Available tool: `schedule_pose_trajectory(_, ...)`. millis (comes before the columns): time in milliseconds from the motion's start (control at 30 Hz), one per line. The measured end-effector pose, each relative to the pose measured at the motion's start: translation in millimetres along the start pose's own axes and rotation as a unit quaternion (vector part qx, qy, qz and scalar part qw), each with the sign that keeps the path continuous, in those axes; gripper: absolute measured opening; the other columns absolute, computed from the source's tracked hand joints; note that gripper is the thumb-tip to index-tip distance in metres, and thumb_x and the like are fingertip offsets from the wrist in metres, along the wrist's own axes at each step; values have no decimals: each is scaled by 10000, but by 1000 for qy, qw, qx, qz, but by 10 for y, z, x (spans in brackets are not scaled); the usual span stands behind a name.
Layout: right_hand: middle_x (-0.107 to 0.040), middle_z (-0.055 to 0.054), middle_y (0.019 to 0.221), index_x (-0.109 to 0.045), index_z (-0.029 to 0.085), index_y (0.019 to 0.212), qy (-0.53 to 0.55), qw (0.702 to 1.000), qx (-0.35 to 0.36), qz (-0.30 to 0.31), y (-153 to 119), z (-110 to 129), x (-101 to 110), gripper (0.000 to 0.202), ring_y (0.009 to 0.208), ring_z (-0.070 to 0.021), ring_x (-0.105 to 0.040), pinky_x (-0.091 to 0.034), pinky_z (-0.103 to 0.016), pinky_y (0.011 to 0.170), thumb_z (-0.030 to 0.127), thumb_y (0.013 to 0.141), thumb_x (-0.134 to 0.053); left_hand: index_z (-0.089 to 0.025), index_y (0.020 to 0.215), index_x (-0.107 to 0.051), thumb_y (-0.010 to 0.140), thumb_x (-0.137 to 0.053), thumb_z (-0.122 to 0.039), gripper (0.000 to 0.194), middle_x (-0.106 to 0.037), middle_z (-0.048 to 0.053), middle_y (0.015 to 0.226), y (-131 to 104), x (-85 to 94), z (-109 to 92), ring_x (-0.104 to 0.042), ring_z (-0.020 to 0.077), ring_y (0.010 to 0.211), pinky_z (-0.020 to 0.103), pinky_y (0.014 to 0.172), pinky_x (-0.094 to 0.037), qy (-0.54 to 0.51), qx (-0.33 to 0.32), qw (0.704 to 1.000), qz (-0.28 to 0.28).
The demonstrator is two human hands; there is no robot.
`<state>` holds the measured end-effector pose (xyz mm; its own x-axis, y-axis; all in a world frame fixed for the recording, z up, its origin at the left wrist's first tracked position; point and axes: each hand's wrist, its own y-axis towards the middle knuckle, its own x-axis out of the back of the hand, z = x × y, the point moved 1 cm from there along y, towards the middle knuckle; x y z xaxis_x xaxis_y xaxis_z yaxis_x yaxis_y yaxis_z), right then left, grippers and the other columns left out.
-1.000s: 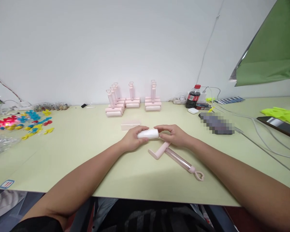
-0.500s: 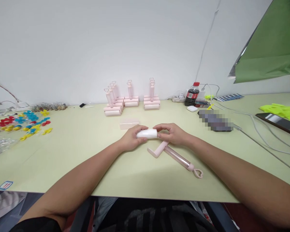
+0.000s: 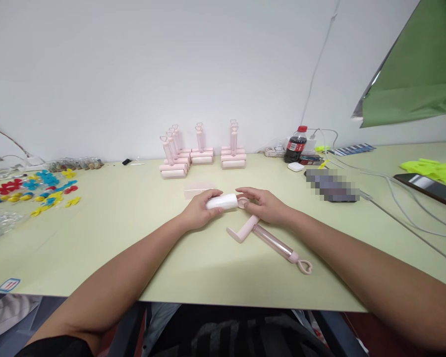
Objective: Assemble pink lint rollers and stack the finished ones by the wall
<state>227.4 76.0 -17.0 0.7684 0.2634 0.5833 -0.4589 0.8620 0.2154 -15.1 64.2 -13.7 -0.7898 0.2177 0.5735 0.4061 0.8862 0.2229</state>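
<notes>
Roll (image 3: pixel 221 202), white and smooth, held nearly level over the counter (image 3: pixel 107 248) at the middle of the view, its left end tucked inside the left hand (image 3: pixel 200 210), thumb along the near side and fingers bent over the far side. Pinched between thumb and fingers of the right hand (image 3: pixel 265 206), a round pink cap (image 3: pixel 242 202), very near the right end of the roll; whether touching or just apart, hard to tell. Upper fingers of the same hand stretched out above the cap, toward the roll. Lying on the counter by the right hand and partly covered by it, a pink angled bracket (image 3: pixel 241 231), with a clear tube handle (image 3: pixel 273 240) slanting off to the near right and ending in a heart-shaped loop (image 3: pixel 305 267). Just behind the left hand, a pale pink cover (image 3: pixel 194 191), partly hidden. Along the wall (image 3: pixel 208 59), pink rollers (image 3: pixel 174 172) with upright handles, in three groups. Well to the left, red, yellow and blue flower-shaped pieces (image 3: pixel 44 177), with crumpled clear plastic (image 3: pixel 2 223) nearer. Off to the right, a red-capped bottle (image 3: pixel 293 147) of dark drink, a small white case (image 3: pixel 295 167), a pixelated dark object (image 3: pixel 330 186) and bright yellow-green pieces (image 3: pixel 431 171).
</notes>
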Motion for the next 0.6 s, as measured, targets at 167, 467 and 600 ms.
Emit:
schedule_pose_trajectory(167,-657,-67,1287,-632,208,1249,-24,1000,-14,8,17,13,-24,413,1188,-261,-602,-440,-400,1046,234,839,-591,-185,1194,-582,774,-671,-408,483,-642,79,1199,-3,14,18,-609,258,1076,389,940,-491,-3,4,1000,-23)
schedule_pose_trajectory(467,-660,-93,1203,-558,219,1304,14,1000,16,-16,-35,67,-33,565,1148,-275,-604,-509,-380,914,376,781,-705,-211,1293,-523,799,-673,-456,572,-602,92,1247,-21,-63,-15,-587,256,1100,372,919,-491,-11,-34,999,-7)
schedule_pose_trajectory(600,-676,-55,1042,-602,207,1141,60,996,44,-53,-10,58,-37,375,1020,-233,-628,-489,-373,911,353,802,-667,-224,1328,-481,765,-691,-358,616,-522,104,1334,-26,-49,-24,-567,249,1112,353,893,-496,-15,-41,999,-32)
